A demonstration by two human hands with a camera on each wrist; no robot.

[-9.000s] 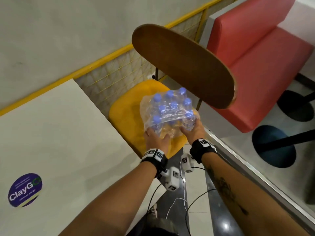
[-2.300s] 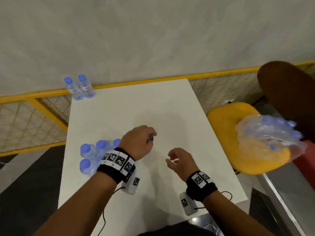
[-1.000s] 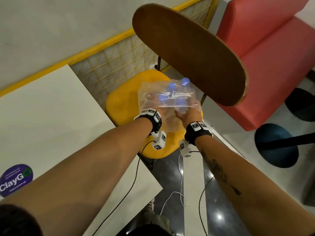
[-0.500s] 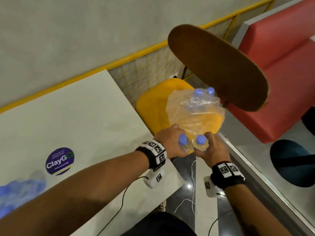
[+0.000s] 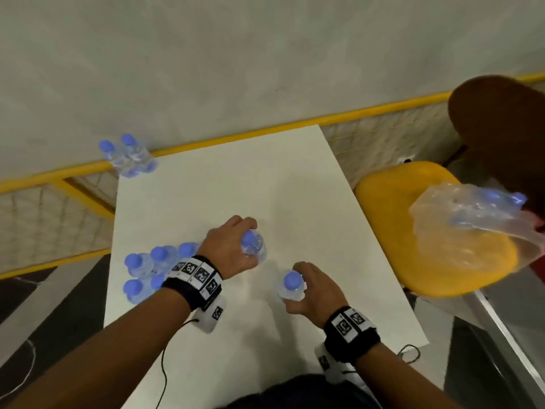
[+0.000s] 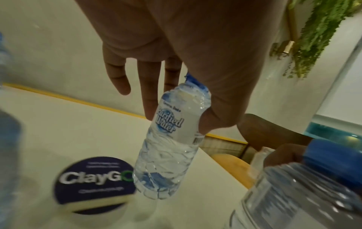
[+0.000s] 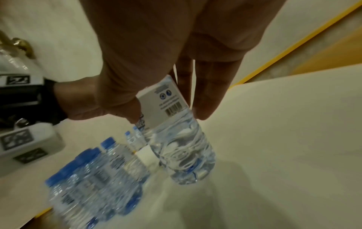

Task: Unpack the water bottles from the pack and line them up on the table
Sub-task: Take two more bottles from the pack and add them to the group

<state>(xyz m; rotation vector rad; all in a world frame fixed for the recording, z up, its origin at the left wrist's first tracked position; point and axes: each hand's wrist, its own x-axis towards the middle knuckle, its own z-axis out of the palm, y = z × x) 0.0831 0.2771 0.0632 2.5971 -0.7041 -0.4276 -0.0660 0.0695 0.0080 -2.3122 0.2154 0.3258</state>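
My left hand (image 5: 233, 246) grips a small blue-capped water bottle (image 5: 253, 251) by its top, held over the middle of the white table (image 5: 230, 184). In the left wrist view that bottle (image 6: 168, 147) hangs tilted beside a round blue sticker (image 6: 94, 181). My right hand (image 5: 312, 290) grips a second bottle (image 5: 292, 286) near the table's front; in the right wrist view this bottle (image 7: 176, 139) stands close to the tabletop. Several bottles (image 5: 147, 270) cluster at the table's left edge, and two more (image 5: 126, 154) stand at the far left corner. The torn plastic pack (image 5: 472, 219) lies on the yellow chair (image 5: 413, 231).
A yellow rail (image 5: 265, 134) with mesh runs behind the table against a pale wall. The chair's brown backrest (image 5: 501, 128) rises at the far right. Dark floor (image 5: 44, 305) lies left of the table. A cable (image 5: 165, 364) trails from my left wrist.
Both hands pulled a bottle each from the pack on the chair and carried them left over the table. The view has swung from the chair back to the table.
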